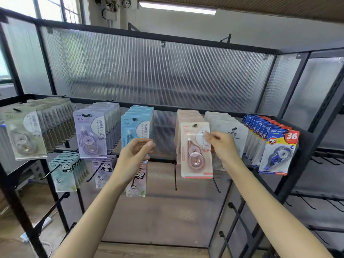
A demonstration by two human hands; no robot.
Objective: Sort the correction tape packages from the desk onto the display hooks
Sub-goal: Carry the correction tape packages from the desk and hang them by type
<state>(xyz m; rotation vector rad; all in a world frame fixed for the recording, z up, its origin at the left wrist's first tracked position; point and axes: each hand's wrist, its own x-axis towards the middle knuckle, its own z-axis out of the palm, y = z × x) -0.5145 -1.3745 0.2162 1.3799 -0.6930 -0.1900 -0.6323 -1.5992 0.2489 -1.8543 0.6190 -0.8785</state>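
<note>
On the rack's (186, 39) top rail, hooks carry packs in rows by colour: green (28, 135), purple (92, 134), blue (135, 127), pink (196, 148), white (226, 131) and blue-red (277, 151). Lower hooks hold panda packs (64, 172). The right hand (222, 148) pinches the right edge of the front pink pack, which hangs on its hook at the head of the pink row. The left hand (133, 155) is raised before the blue row, fingers loosely curled; whether its grip holds the front blue pack I cannot tell.
</note>
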